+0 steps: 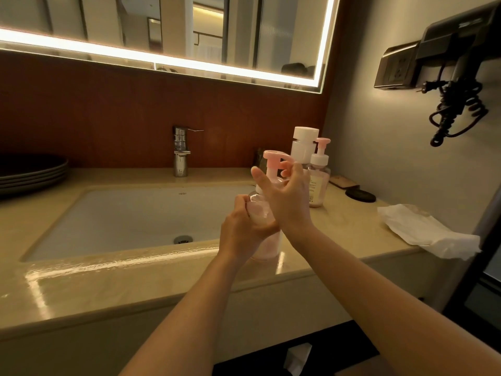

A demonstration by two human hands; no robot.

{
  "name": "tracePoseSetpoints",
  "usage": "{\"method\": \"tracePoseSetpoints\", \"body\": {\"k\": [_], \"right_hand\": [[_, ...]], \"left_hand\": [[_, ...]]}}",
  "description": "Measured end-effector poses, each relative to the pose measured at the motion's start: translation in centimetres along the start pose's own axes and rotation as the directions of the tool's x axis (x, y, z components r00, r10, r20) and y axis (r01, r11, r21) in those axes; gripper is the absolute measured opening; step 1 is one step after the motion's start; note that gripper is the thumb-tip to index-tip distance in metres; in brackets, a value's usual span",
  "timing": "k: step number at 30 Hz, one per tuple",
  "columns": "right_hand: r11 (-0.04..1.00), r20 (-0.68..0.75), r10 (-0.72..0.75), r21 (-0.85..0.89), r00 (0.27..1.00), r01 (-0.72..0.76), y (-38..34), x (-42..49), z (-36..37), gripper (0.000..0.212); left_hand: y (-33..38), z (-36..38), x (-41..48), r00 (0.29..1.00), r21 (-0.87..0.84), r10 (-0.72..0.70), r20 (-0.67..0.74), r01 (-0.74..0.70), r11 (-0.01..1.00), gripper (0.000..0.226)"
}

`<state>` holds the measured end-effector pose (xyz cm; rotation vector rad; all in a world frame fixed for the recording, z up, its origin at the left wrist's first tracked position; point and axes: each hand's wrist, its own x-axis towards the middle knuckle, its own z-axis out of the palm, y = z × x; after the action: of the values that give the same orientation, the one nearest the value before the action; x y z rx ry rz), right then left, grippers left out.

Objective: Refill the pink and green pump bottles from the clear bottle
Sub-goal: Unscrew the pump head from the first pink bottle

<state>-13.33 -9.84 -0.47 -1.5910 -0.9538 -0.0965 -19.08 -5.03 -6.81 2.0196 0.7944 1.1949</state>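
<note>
The clear plastic pump bottle with a pink pump head and pale pink liquid inside (272, 156) stands upright at the front edge of the beige stone surface (344, 226), just right of the basin, and its base seems to rest there. My left hand (244, 232) is wrapped round its body, fingers curled over the shoulder. My right hand (284, 202) sits higher, thumb and fingers curled round the neck below the pump head, with the forefinger stretched out to the left.

Just behind, towards the wall, stands a tall clear bottle with a broad white cap (305, 142). Touching or nearly touching its right side is a second clear pump bottle with a pink head and white collar (320, 175); I cannot tell which.

Further right lie a small brown rectangular item (343, 181), a flat black round disc (360, 196) and a crumpled white tissue (423, 232) that overhangs the edge. To the left is the white sunken basin (122, 218) with a chrome tap (181, 150) behind it, and a stack of dark plates (32, 169) at the far left. Above hangs a mirror with a lit border (189, 63), and a black hairdryer with a coiled cord (455, 63) is mounted on the right wall.
</note>
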Motion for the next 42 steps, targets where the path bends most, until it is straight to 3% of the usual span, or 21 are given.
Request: {"method": "tracePoseSetpoints", "body": {"k": [2,7,10,13,15,19,22,25,27,30,33,36,39,42], "right_hand": [[1.000,-0.028,-0.012,-0.027,1.000,0.011,0.1,0.1,-0.1,0.056],[0.994,0.022,0.029,0.107,0.999,-0.032,0.0,-0.1,-0.2,0.034],[0.994,0.013,0.020,0.104,1.000,-0.021,-0.1,0.0,0.1,0.044],[0.998,-0.049,0.013,-0.054,0.999,-0.015,0.3,0.1,0.3,0.058],[0.999,-0.043,0.002,-0.054,0.999,-0.004,0.5,0.0,0.1,0.053],[0.993,0.035,0.018,0.116,0.999,-0.022,0.6,-0.1,-0.4,0.036],[0.994,0.072,-0.001,0.114,0.997,-0.007,0.7,-0.3,-0.4,0.045],[0.998,0.004,-0.052,-0.019,0.999,0.052,1.0,-0.4,-0.4,0.058],[0.998,0.012,-0.062,-0.033,0.998,0.062,1.0,-0.3,-0.5,0.056],[0.997,0.085,-0.016,0.078,0.996,0.009,0.8,-0.2,-0.6,0.043],[0.995,0.132,0.011,0.099,0.991,-0.025,0.9,-0.3,-0.5,0.050],[1.000,0.120,-0.003,0.012,0.993,0.002,1.1,-0.1,-0.3,0.064],[0.999,0.124,-0.035,-0.032,0.992,0.040,1.2,0.0,-0.3,0.058],[0.996,0.089,-0.071,0.052,0.994,0.067,0.7,0.4,-0.8,0.049]], "left_hand": [[0.0,0.0,0.0,1.000,0.003,0.004,0.000,-0.004,1.000,0.076],[-0.1,0.0,0.0,1.000,0.002,-0.008,-0.014,0.008,1.000,0.073],[-0.2,0.1,0.0,1.000,0.000,-0.009,-0.017,0.009,1.000,0.073],[-0.3,0.0,0.1,1.000,0.009,-0.005,-0.009,0.005,1.000,0.074],[-0.2,0.1,0.1,1.000,0.013,-0.002,-0.007,0.002,1.000,0.075],[-0.1,0.1,0.0,1.000,0.006,0.011,-0.019,-0.011,1.000,0.073],[-0.1,0.0,0.0,1.000,0.006,0.013,-0.017,-0.013,1.000,0.074],[-0.2,0.0,0.0,1.000,0.003,0.011,-0.012,-0.011,1.000,0.076],[-0.1,0.1,0.0,1.000,0.014,0.013,-0.013,-0.013,1.000,0.075],[-0.2,0.1,0.0,1.000,0.003,0.020,-0.022,-0.019,1.000,0.073],[-0.3,0.1,0.0,1.000,-0.009,0.022,-0.020,-0.022,1.000,0.072],[-0.1,0.0,0.0,1.000,-0.003,0.021,-0.020,-0.021,1.000,0.073],[-0.1,0.0,0.0,1.000,0.019,0.022,-0.020,-0.021,1.000,0.072],[-0.1,-0.1,0.2,1.000,0.041,0.005,0.009,-0.006,0.999,0.067]]}}
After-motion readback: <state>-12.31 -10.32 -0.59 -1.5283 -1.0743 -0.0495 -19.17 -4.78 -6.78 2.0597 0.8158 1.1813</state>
